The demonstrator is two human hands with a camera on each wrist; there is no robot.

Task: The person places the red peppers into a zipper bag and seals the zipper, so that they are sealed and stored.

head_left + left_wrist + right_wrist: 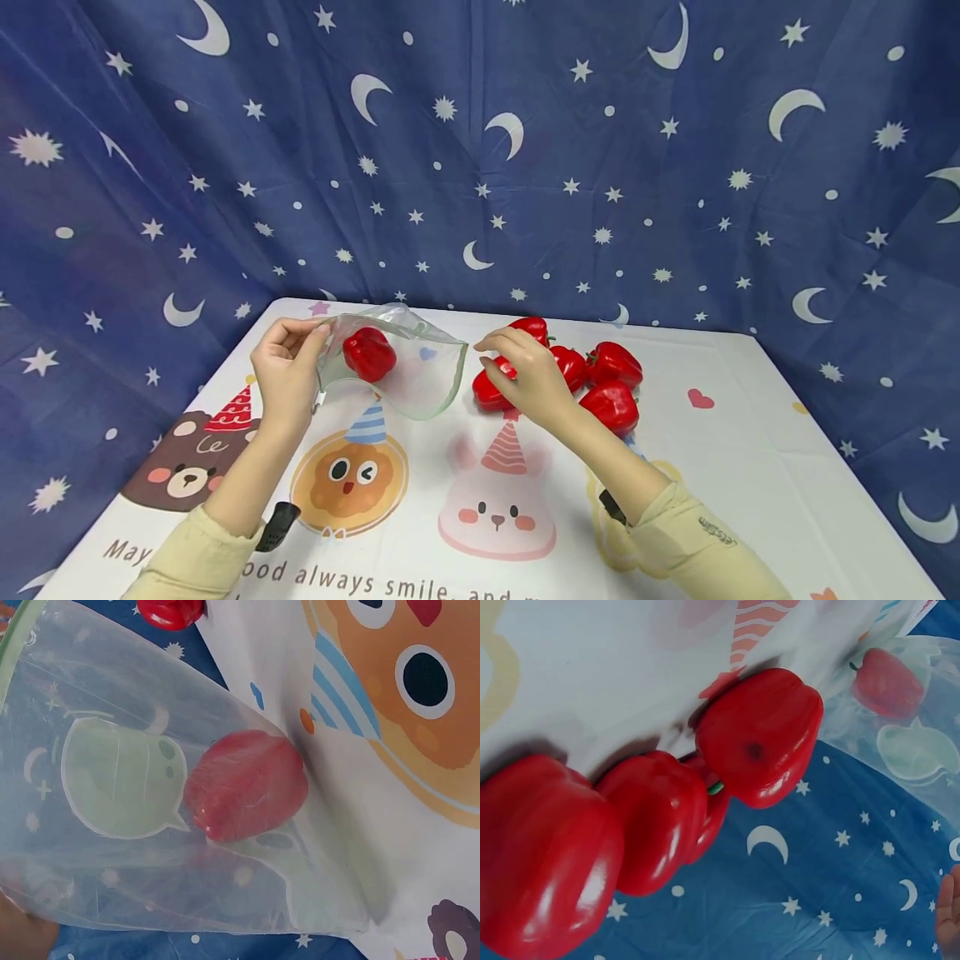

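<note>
My left hand (288,367) pinches the left edge of a clear plastic bag (427,379) between thumb and fingers. The bag has a pale green rim and gapes toward me. One red bell pepper (370,354) lies inside it; the left wrist view shows this pepper (247,786) through the film beside a pale green printed shape. My right hand (528,379) hovers just right of the bag's corner, fingers loosely bent, holding nothing. Beneath and beyond it sits a cluster of several red bell peppers (611,407), partly hidden by that hand. The right wrist view shows these peppers (761,739) close up.
A white tablecloth (712,467) printed with cartoon animals and lettering covers the table. Behind and to the left hangs a dark blue curtain (525,208) with moons and stars. Black straps (277,527) show at the wrists.
</note>
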